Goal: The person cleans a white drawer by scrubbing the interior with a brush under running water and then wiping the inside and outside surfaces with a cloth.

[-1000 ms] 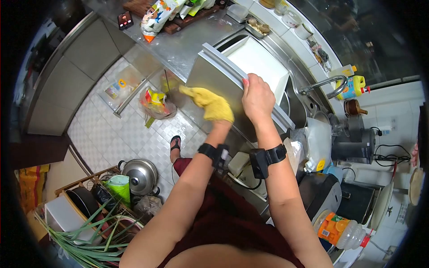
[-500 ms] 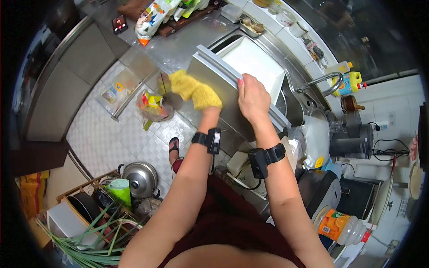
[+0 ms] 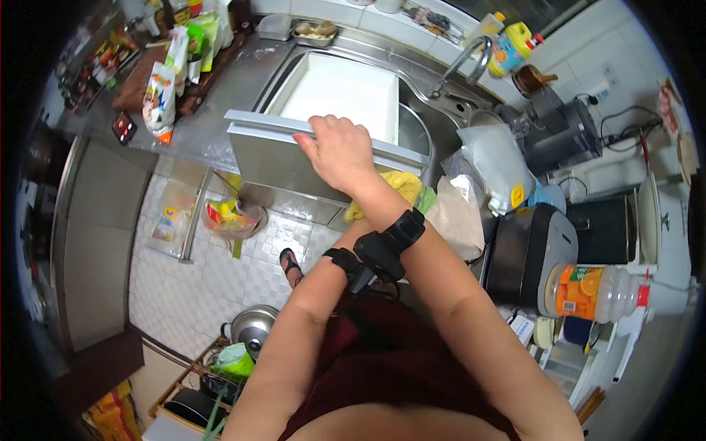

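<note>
A drawer with a white inside (image 3: pixel 334 88) and a grey metal front panel (image 3: pixel 272 163) rests tilted over the sink. My right hand (image 3: pixel 340 153) is closed over the panel's top edge, thumb on the near side. Crossed beneath my right forearm, my left hand (image 3: pixel 356 229) is with a yellow cloth (image 3: pixel 401 184) at the panel's right end. The cloth and my right arm hide the left fingers. Both wrists carry black strapped devices.
A curved faucet (image 3: pixel 471 62) stands behind the sink (image 3: pixel 423 136). At right are a white plastic bag (image 3: pixel 496 162), a dark appliance (image 3: pixel 533 253) and an orange-labelled bottle (image 3: pixel 588 292). Below left, a bag of rubbish (image 3: pixel 234 218) hangs by the counter; a lidded pot (image 3: pixel 254 327) sits lower.
My left hand has moved the yellow cloth from the panel's left end to its right end, passing under my right arm. My right hand still grips the top edge. The view has shifted.
</note>
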`<state>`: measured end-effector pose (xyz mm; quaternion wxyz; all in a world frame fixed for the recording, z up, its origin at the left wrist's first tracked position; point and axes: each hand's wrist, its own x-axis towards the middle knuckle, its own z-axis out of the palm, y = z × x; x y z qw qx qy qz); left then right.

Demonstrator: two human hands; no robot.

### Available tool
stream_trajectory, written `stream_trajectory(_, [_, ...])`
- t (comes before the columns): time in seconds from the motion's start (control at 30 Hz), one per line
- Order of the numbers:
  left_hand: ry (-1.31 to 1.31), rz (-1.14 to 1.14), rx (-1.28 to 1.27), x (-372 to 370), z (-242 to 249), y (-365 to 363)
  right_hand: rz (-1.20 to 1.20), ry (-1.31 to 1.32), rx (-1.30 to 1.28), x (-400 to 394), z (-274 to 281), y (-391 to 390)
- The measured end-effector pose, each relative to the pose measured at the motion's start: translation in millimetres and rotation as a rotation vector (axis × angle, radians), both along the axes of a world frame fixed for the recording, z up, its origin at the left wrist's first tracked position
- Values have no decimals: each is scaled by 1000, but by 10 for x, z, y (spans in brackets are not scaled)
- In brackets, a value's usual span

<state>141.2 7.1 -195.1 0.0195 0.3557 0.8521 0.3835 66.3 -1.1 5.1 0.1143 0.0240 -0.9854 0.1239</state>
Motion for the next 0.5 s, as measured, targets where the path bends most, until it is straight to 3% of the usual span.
stream_trajectory(0.23, [-383, -211, 92, -403, 243, -293, 25, 78, -21, 24, -49, 40])
stream_trajectory(0.37, [-591, -220, 157, -345, 387, -703, 19, 93, -42, 30, -59, 46])
stream_trajectory(0.43, [-520, -198, 145, -246, 461, -848, 57, 235, -144, 48, -98, 61])
stream_trajectory(0.5, [-192, -143, 25, -168, 493, -917, 109, 363, -265, 85, -89, 93])
